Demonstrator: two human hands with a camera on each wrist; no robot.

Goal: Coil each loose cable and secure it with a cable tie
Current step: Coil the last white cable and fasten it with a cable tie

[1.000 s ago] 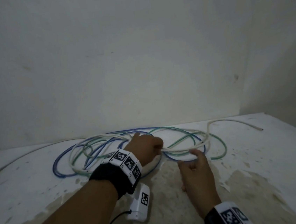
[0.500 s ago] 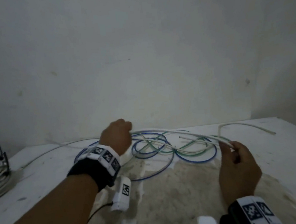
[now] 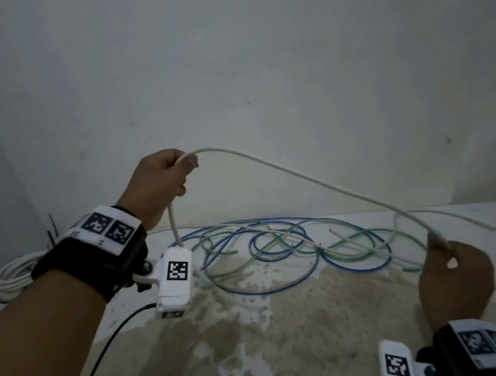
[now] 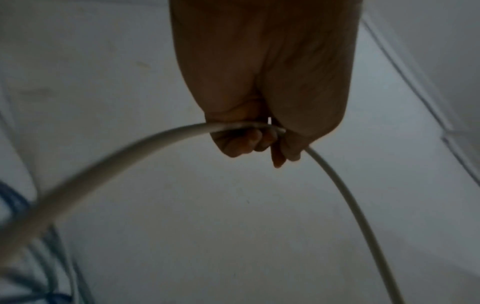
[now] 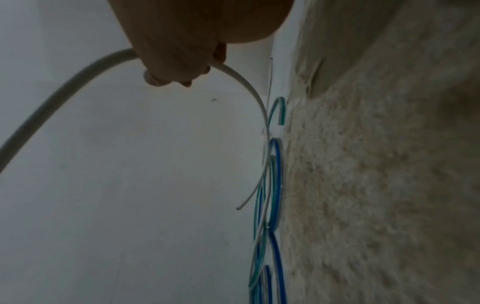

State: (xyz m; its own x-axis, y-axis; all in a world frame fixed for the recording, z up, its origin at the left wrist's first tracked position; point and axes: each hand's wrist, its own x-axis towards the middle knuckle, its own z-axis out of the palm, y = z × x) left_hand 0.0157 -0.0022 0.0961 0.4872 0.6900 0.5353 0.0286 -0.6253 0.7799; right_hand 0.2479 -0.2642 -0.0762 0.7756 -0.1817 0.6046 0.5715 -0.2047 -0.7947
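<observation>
A white cable (image 3: 300,171) stretches through the air between both hands. My left hand (image 3: 163,178) is raised above the table and grips the cable in a fist; the left wrist view shows the cable (image 4: 145,146) passing under the curled fingers. From that fist the cable drops to the table. My right hand (image 3: 452,276) is low at the right and pinches the same cable (image 5: 249,86) near its free end. Blue cable (image 3: 281,285) and green cable (image 3: 355,256) lie tangled in loops on the table below.
A coiled white cable bundle (image 3: 14,276) with black ties (image 3: 51,236) lies at the far left of the table. The table top (image 3: 287,337) is white with a worn brownish patch in front. A plain wall (image 3: 260,79) stands close behind.
My left hand has risen well above the table with the white cable. My right hand has moved right and taken hold of it, pulling it free of the tangle.
</observation>
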